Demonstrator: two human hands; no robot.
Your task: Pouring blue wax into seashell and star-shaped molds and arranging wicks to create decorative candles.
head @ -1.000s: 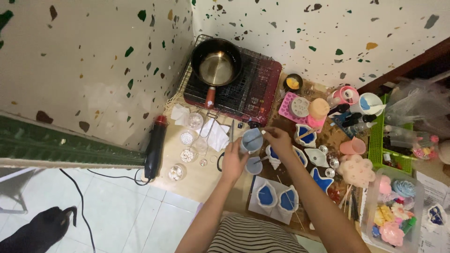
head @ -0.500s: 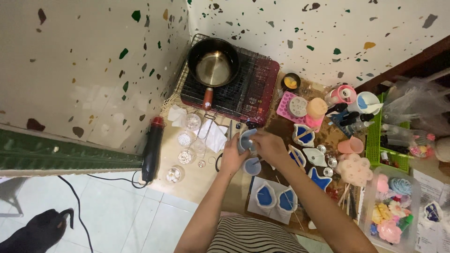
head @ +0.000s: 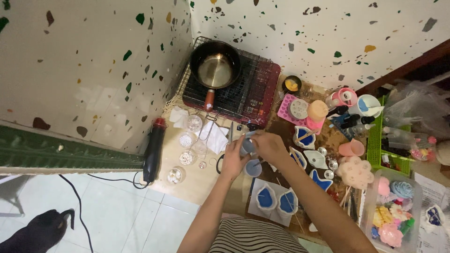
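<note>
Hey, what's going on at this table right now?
A person's left hand and right hand are together on a small blue cup, over another blue cup on the table. Blue-filled moulds lie near the person. A saucepan sits on the grill rack in the corner, a heat gun at the left edge.

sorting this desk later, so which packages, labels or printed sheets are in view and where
Clear plastic box: front right, full of pink, blue and yellow shapes.
Green crate: right edge, holding small bottles.
Clear bags: far right, crumpled.
Printed paper sheet: right corner, white.
No screens or signs.
</note>
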